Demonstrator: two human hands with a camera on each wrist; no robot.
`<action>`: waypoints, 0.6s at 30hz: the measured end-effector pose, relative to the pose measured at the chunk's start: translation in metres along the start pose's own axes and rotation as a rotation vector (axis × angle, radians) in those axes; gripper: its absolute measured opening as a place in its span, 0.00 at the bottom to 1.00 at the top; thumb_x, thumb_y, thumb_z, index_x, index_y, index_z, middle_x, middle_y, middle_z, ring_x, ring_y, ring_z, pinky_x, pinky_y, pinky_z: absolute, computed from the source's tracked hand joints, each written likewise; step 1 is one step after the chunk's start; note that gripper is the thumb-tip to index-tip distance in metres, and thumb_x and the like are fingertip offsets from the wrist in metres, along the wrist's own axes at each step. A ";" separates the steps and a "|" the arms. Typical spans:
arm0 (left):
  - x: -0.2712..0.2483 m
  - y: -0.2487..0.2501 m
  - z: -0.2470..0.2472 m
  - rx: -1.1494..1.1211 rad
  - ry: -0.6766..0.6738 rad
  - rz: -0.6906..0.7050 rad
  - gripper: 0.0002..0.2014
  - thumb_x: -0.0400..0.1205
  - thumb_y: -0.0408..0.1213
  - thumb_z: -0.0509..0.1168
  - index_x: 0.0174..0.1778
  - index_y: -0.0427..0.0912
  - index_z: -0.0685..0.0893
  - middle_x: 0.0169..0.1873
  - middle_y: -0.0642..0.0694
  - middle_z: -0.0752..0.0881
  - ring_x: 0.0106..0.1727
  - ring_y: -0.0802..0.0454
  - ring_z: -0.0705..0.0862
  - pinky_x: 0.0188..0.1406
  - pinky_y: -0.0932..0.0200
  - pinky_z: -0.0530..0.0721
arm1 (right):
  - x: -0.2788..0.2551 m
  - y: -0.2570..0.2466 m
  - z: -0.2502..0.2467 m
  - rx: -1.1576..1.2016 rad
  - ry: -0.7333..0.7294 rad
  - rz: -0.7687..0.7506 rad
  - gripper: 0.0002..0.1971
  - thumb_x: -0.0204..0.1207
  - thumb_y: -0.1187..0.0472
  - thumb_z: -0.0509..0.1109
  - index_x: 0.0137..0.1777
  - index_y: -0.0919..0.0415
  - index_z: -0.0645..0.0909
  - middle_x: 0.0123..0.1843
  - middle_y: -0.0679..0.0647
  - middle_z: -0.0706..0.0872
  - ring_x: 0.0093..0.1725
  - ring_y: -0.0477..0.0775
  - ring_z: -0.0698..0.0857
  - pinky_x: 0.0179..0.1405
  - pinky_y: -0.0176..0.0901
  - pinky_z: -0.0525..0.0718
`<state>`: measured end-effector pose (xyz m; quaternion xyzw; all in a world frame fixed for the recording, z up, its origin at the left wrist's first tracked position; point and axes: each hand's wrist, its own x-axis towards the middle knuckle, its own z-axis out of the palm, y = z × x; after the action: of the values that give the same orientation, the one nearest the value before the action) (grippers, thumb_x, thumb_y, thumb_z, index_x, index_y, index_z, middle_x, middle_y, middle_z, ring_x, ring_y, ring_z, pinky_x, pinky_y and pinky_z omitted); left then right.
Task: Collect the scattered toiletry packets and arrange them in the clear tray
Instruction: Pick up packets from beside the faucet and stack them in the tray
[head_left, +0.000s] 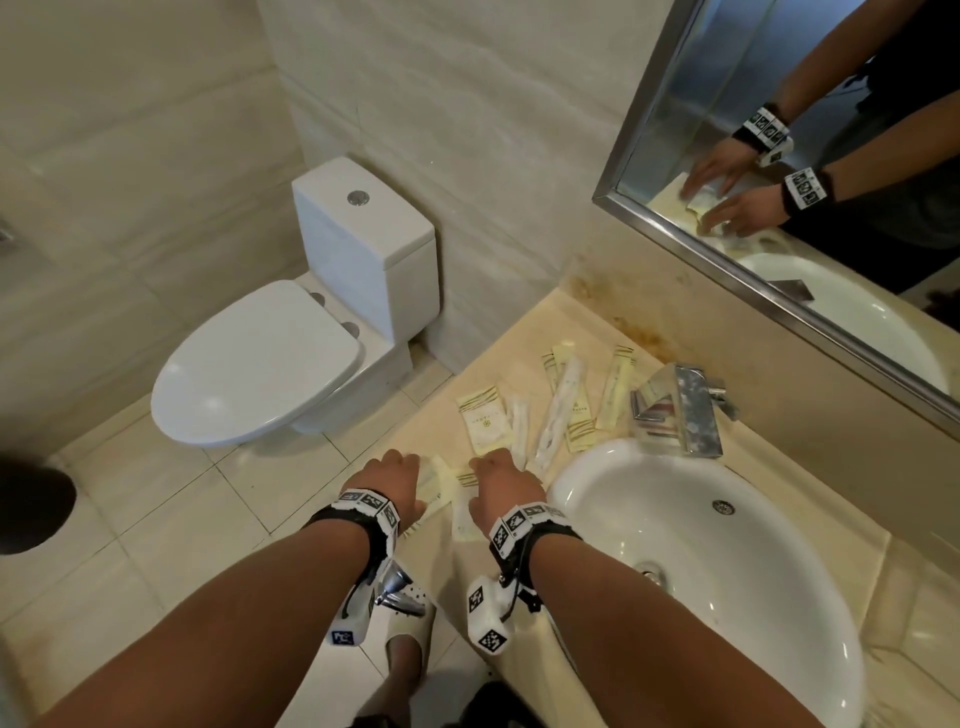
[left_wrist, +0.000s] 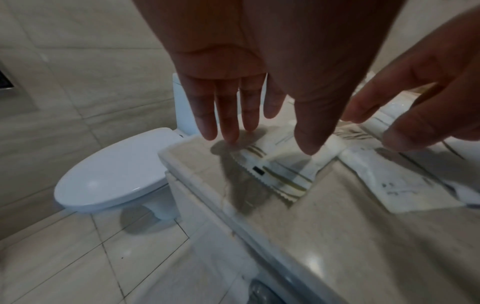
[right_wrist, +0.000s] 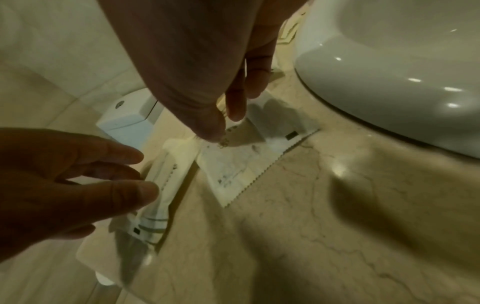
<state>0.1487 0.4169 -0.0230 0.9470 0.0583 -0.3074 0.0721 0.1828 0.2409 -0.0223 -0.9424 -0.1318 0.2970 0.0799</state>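
Note:
Several cream and white toiletry packets (head_left: 483, 423) lie scattered on the beige stone counter (head_left: 519, 332), left of the basin. My left hand (head_left: 395, 478) hovers at the counter's front left edge, its fingers (left_wrist: 228, 115) straight and spread over a gold-striped packet (left_wrist: 275, 172). It holds nothing. My right hand (head_left: 506, 480) is just beside it. Its thumb and forefinger (right_wrist: 235, 107) pinch the far end of a white printed packet (right_wrist: 233, 170) that lies flat by the basin. No clear tray shows in any view.
A white basin (head_left: 561, 488) sits to the right, with a chrome faucet (head_left: 680, 410) behind it. The toilet (head_left: 260, 364) stands below the counter's left edge. A mirror (head_left: 779, 156) hangs at the back right. More long packets (head_left: 558, 410) lie near the faucet.

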 end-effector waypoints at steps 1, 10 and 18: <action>0.001 -0.001 0.002 -0.004 0.005 -0.001 0.32 0.80 0.53 0.67 0.78 0.46 0.66 0.70 0.43 0.72 0.67 0.40 0.77 0.59 0.45 0.82 | 0.001 -0.001 0.001 -0.020 -0.010 0.010 0.28 0.78 0.63 0.66 0.78 0.53 0.70 0.77 0.53 0.66 0.57 0.62 0.85 0.55 0.54 0.85; 0.017 -0.003 0.003 0.012 0.025 0.011 0.32 0.80 0.54 0.68 0.77 0.45 0.66 0.69 0.43 0.74 0.68 0.42 0.76 0.60 0.48 0.81 | 0.013 -0.011 -0.002 -0.092 -0.039 0.038 0.21 0.77 0.62 0.68 0.71 0.58 0.73 0.68 0.59 0.72 0.53 0.62 0.86 0.43 0.49 0.78; 0.033 0.001 0.000 0.003 -0.049 0.067 0.26 0.82 0.50 0.64 0.75 0.45 0.71 0.69 0.43 0.78 0.69 0.43 0.78 0.64 0.52 0.77 | 0.011 -0.006 -0.002 -0.046 0.003 0.015 0.15 0.75 0.60 0.68 0.61 0.60 0.78 0.62 0.58 0.77 0.57 0.63 0.82 0.46 0.49 0.80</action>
<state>0.1759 0.4182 -0.0425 0.9409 0.0243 -0.3278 0.0821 0.1914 0.2496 -0.0254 -0.9453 -0.1313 0.2932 0.0559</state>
